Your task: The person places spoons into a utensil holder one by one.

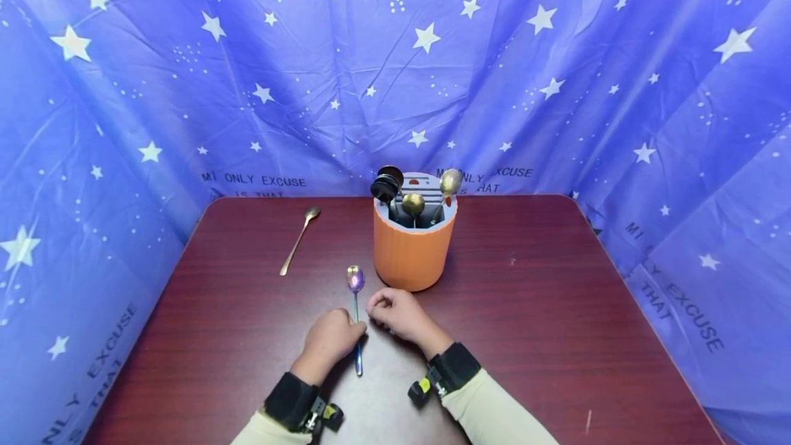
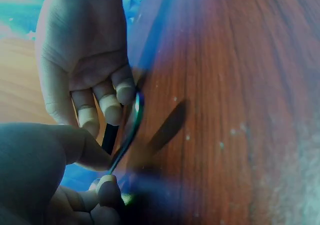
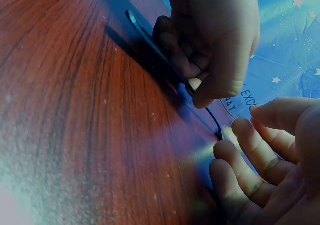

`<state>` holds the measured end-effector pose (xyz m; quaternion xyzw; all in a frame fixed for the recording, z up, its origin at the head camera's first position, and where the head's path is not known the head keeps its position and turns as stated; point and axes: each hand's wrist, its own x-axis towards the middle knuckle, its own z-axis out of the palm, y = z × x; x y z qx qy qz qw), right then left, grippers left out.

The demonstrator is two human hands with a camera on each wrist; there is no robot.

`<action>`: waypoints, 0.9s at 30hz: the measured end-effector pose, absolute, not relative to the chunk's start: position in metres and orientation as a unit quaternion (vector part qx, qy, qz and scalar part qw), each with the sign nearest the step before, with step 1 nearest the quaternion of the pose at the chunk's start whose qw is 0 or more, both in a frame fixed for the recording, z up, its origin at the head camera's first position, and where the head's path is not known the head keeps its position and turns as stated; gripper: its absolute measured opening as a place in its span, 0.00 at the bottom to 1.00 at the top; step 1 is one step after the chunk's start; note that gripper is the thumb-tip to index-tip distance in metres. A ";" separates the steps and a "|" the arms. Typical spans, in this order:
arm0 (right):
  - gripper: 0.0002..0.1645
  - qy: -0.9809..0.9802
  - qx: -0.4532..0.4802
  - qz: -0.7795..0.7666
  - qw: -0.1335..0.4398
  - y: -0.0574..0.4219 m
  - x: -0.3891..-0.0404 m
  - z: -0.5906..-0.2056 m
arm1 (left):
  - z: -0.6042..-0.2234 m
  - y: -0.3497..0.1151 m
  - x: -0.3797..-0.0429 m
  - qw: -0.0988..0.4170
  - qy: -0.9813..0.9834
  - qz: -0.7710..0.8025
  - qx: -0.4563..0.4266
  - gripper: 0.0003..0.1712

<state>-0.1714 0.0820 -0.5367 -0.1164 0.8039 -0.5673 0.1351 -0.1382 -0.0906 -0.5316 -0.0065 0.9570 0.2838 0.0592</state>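
Note:
A spoon with a shiny purple, rainbow-tinted finish points its bowl away from me near the table's middle. My left hand pinches its handle between thumb and fingers; in the right wrist view the handle's end sticks out past the grip, close over the wood. To the right of the spoon is my right hand, holding nothing, its fingers loosely bent. In the right wrist view these fingertips are right beside the bowl end. The left wrist view shows the spoon's shaft between both hands.
An orange round holder stands just beyond my right hand, with several gold and black spoons upright in it. A gold spoon lies at the back left of the dark red table. A blue star-patterned curtain surrounds the table.

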 end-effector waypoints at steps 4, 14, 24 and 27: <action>0.03 0.806 -0.124 -0.563 0.134 0.081 -0.171 -0.539 | -0.533 -0.090 -0.138 0.062 0.950 0.307 0.002 0.18; 0.09 0.828 -0.104 -0.528 0.156 0.079 -0.171 -0.536 | -0.532 -0.081 -0.134 0.105 0.904 0.414 0.003 0.20; 0.19 0.836 -0.100 -0.510 0.175 0.081 -0.168 -0.533 | -0.527 -0.076 -0.128 0.149 0.847 0.509 0.021 0.16; 0.15 0.822 -0.091 -0.536 0.170 0.081 -0.169 -0.532 | -0.526 -0.075 -0.128 0.157 0.832 0.531 0.031 0.16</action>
